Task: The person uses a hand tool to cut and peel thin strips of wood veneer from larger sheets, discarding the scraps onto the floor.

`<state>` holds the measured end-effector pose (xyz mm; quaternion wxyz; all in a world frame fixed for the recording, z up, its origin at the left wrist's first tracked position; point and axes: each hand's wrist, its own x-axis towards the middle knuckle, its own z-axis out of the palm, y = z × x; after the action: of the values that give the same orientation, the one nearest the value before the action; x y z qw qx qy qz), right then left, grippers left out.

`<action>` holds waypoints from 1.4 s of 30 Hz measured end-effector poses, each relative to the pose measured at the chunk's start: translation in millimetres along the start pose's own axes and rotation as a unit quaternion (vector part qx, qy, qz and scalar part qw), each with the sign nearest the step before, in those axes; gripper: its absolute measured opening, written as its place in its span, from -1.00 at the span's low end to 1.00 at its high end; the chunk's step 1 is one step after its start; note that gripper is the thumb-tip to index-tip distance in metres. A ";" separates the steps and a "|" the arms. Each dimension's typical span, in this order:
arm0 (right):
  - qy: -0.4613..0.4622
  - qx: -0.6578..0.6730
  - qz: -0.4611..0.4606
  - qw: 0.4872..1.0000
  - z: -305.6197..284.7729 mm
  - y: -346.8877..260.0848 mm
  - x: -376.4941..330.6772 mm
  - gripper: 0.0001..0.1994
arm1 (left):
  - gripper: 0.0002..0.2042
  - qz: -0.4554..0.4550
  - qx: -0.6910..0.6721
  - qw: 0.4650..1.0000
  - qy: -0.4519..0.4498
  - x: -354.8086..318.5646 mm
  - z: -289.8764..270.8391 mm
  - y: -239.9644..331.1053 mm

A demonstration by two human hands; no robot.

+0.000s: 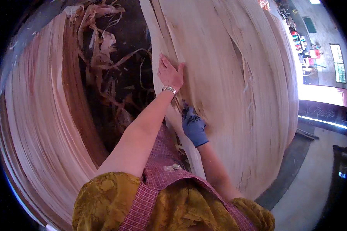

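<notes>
A wide stack of pale wood veneer sheets (219,77) spreads out in front of me, its near edge split and ragged. My left hand (170,73), bare and with a metal bracelet (169,90) at the wrist, lies flat on the veneer by its left edge, fingers stretched out and thumb apart. Closer to my body, my right hand (194,126) wears a blue-grey glove with dark fingertips. Its fingers are curled closed at the sheet's edge, next to a loose veneer strip (189,150); what they grip is hidden.
On the left stands another tall stack of pinkish veneer (42,88). Torn veneer scraps (104,50) lie tangled in the dark gap between the stacks. A grey floor (308,184) runs along the right, with colourful items (306,54) by the far wall.
</notes>
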<state>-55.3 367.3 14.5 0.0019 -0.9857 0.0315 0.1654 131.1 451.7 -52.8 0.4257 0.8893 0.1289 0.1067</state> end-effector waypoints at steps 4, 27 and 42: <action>-0.069 -0.091 0.012 0.993 20.5 25.7 -62.4 -0.49 | -0.06 -0.056 0.010 0.998 -0.032 -81.6 -6.0 2.5; 0.011 -0.058 -0.015 0.998 107.7 57.7 -309.1 -0.63 | -0.11 -0.073 -0.056 0.995 -0.027 -306.5 -49.7 -31.0; -0.033 0.002 0.093 0.995 136.1 24.9 -467.2 -0.58 | -0.14 -0.099 -0.083 0.984 -0.126 -463.3 -144.1 -56.9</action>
<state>-541.8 373.1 38.5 -0.0103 -0.9725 0.1235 0.1972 -357.3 442.9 -45.9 0.5190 0.8401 0.1526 -0.0388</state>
